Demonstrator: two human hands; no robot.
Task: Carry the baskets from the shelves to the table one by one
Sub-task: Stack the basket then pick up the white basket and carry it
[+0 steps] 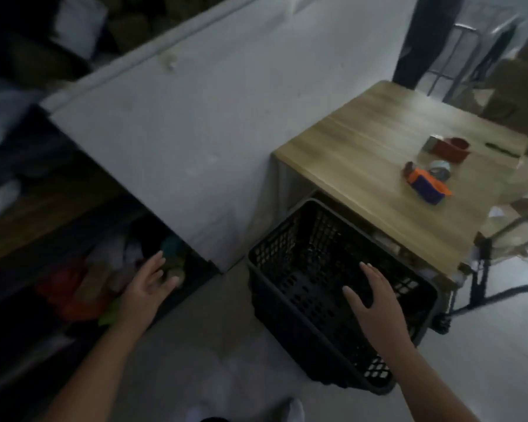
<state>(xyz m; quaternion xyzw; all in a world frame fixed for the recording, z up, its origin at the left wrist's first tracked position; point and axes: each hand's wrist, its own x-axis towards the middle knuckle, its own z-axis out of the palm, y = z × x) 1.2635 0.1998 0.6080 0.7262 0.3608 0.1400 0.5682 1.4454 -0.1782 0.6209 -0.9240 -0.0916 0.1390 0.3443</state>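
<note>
A black perforated plastic basket (302, 269) stands on the floor against the front corner of the wooden table (363, 153); its inside looks empty. My right hand (375, 296) hovers over the basket's near right part with fingers spread, holding nothing. My left hand (148, 284) is open too, stretched toward a dark low shelf (43, 226) at the left. There a dark bin (192, 269) holds colourful items, red, green and teal, blurred. The hand is just in front of them; contact cannot be told.
On the table lie a purple-and-orange tape dispenser (427, 185), a tape roll (439, 169), a red tape dispenser (450, 149) and a black pen (502, 149). A white wall panel (211, 132) stands behind. Cardboard boxes (518, 86) and metal frames stand at the far right. The floor is grey.
</note>
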